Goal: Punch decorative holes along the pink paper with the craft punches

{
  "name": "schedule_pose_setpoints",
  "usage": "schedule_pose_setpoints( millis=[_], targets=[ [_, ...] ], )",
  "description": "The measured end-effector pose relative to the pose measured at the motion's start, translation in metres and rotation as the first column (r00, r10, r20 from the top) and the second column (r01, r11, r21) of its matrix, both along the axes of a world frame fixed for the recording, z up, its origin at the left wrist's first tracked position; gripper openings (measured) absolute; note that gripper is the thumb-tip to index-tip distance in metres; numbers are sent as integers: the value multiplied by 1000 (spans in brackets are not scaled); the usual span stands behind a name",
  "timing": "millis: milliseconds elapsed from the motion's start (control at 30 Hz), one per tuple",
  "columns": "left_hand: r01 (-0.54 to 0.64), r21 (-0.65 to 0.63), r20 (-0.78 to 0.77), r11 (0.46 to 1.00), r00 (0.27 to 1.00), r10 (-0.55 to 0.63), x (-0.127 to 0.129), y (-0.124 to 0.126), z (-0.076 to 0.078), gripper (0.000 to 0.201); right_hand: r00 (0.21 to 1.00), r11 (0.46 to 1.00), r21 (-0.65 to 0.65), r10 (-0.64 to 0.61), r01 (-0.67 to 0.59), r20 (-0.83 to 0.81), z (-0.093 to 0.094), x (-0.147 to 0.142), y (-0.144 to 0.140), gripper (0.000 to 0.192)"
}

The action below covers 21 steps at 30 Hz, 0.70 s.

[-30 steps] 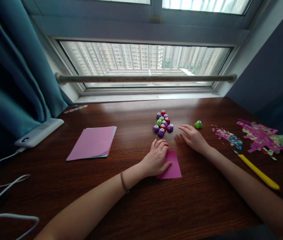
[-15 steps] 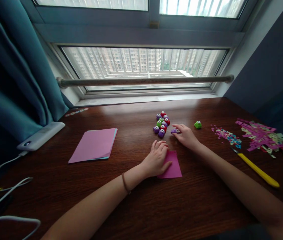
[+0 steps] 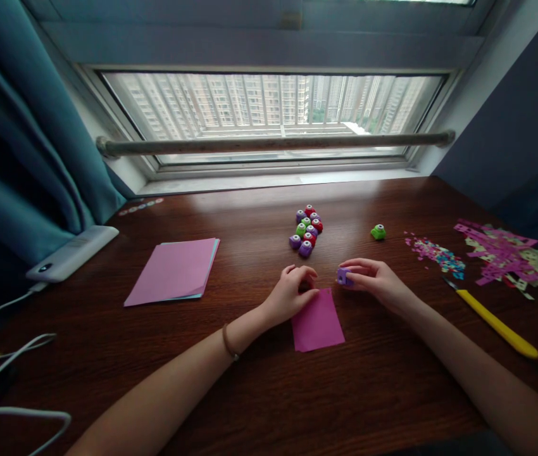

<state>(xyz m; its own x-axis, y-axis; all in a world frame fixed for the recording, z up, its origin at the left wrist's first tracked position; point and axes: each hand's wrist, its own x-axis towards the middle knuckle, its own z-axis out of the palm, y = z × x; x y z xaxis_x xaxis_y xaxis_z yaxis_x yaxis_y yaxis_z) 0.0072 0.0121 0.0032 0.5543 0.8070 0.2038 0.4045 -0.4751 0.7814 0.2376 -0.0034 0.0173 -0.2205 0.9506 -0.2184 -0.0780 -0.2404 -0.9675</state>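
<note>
My right hand [image 3: 376, 282] pinches a small purple craft punch [image 3: 344, 276] between thumb and fingers, just off the upper right corner of a pink paper square [image 3: 319, 323]. At that sheet's upper left edge, my left hand [image 3: 294, 292] has curled fingers, with the thumb on the paper; the fingers' undersides are hidden. Beyond both hands stands a cluster of several small punches [image 3: 306, 231] in purple, red and green. One green punch [image 3: 378, 232] sits apart, to the right of the cluster.
A stack of pink and blue paper [image 3: 171, 272] lies on the left. To the right are paper confetti [image 3: 435, 254], cut paper strips [image 3: 511, 253] and a yellow-handled craft knife [image 3: 499, 323]. A white power bank [image 3: 73, 253] with a cable rests by the curtain.
My right hand has lifted the purple punch and drawn it nearer to the paper. My left hand has gone from lying flat on the sheet to curled fingers at its edge. The view tilted down.
</note>
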Motion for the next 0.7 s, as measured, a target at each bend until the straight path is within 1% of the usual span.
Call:
schedule_pose_setpoints(
  millis=[100, 200, 300, 367, 500, 700],
  targets=[
    [-24, -78, 74, 997, 997, 29, -1, 3, -1, 17, 999, 999, 11, -32, 32, 6, 2, -4, -3, 44],
    [-25, -156, 147, 988, 988, 48, -2, 4, -2, 18, 999, 999, -34, -39, 40, 16, 1, -8, -6, 41],
    [-5, -227, 217, 974, 974, 56, -2, 5, -3, 20, 1000, 995, -99, -16, 14, -20, -2, -10, -7, 42],
    [7, -267, 256, 964, 965, 64, -2, 5, -2, 22, 998, 993, -107, 32, -38, -59, -4, -10, -7, 45],
    [21, -320, 309, 947, 947, 84, -2, 4, 0, 24, 991, 990, -69, 116, -120, -63, -4, -9, -7, 51],
    [32, -356, 350, 934, 931, 102, -3, 4, 1, 27, 992, 989, -84, 123, -120, 30, -1, -12, -8, 43]
  ],
)
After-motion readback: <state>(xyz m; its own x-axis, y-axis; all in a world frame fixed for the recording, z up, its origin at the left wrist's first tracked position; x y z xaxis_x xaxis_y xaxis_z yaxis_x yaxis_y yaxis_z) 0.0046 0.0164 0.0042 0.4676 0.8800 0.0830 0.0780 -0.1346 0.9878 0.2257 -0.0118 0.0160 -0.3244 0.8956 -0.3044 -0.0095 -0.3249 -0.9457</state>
